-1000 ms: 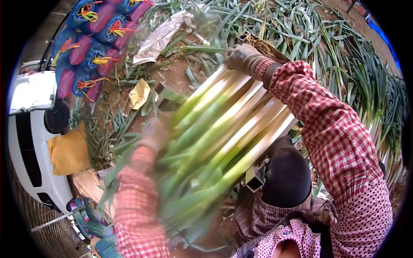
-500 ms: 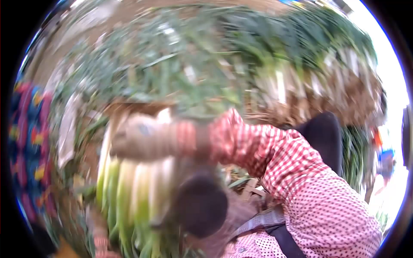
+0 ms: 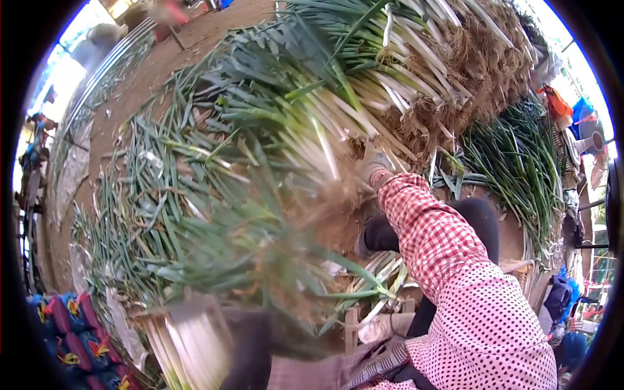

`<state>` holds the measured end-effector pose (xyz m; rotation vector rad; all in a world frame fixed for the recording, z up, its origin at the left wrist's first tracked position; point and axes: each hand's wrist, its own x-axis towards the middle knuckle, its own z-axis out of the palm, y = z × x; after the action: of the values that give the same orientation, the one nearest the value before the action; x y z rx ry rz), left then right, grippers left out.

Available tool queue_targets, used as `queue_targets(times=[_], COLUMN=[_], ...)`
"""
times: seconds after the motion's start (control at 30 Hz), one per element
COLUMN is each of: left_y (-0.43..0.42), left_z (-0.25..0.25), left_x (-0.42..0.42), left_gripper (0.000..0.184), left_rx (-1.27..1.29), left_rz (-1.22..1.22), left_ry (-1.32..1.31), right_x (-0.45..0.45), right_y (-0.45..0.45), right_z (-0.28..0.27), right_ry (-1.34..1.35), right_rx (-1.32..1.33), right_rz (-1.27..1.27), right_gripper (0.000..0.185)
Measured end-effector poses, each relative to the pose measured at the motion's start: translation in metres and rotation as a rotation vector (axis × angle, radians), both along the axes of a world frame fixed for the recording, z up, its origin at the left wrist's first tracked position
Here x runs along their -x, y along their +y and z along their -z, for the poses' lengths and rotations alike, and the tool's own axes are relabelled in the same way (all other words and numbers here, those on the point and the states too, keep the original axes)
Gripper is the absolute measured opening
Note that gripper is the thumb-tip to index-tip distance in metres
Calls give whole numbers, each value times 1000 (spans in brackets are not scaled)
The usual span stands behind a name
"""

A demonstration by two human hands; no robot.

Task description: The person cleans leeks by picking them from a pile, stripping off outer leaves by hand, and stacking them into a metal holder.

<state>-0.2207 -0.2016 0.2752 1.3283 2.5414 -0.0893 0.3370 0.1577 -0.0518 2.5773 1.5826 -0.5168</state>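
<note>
My right hand (image 3: 375, 161), in a pale glove below a red checked sleeve, reaches into the root ends of a big heap of leeks (image 3: 312, 127). Its fingers appear closed around a leek end there, though roots and stems partly cover them. My left hand does not show. At the lower left lies a row of leeks with clean white stems (image 3: 195, 341), their upper ends by a brown edge. A smear of green leaves and brown roots blurs the middle of the view, left of my right hand.
Loose leek leaves (image 3: 156, 195) cover the ground on the left. More rooted leeks (image 3: 448, 58) are piled at the top right, with dark green stalks (image 3: 520, 169) below. A colourful patterned cloth (image 3: 81, 338) is at the lower left. My bent knee (image 3: 478, 227) is beside my right arm.
My right hand has moved from above the clean leeks to the heap of rooted leeks. The view has swung, so the clean leeks sit lower, and my left hand has left the frame.
</note>
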Motion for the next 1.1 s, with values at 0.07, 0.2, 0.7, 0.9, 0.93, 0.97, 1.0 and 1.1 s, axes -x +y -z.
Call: queue_targets(times=[0.07,0.2,0.7,0.9,0.93,0.97,1.0,1.1], left_y=[43,143,242,238,224,209,184,136], left_z=[23,58,330,352,375,397,419,477], left_x=[-49,-140,-235,-265,-263,-260,-249,-224], left_gripper=[39,29,37,67,67,68,56,35], left_rx=[117,463,36,-103,-135,-169,-180,-129], left_rz=[161,303,299,-635,-710,-785,-757,-543], left_ry=[-19,-190,-1024,-1774,-1792,-1809,-1699,-1286], right_x=[-27,-40,18,173,179,167,151,112], right_y=[33,99,116,-46,-72,-67,-58,12], right_z=[13,28,-4,27,41,30,19,67], right_ry=[-91,102,711,642,640,844,1051,704], right_rx=[-138,-137,195,170,285,482,692,-2], right_rz=[-11,4,-196,-574,-705,-948,-1185,-750], right_gripper=[66,74,50,44,48,49,50,45])
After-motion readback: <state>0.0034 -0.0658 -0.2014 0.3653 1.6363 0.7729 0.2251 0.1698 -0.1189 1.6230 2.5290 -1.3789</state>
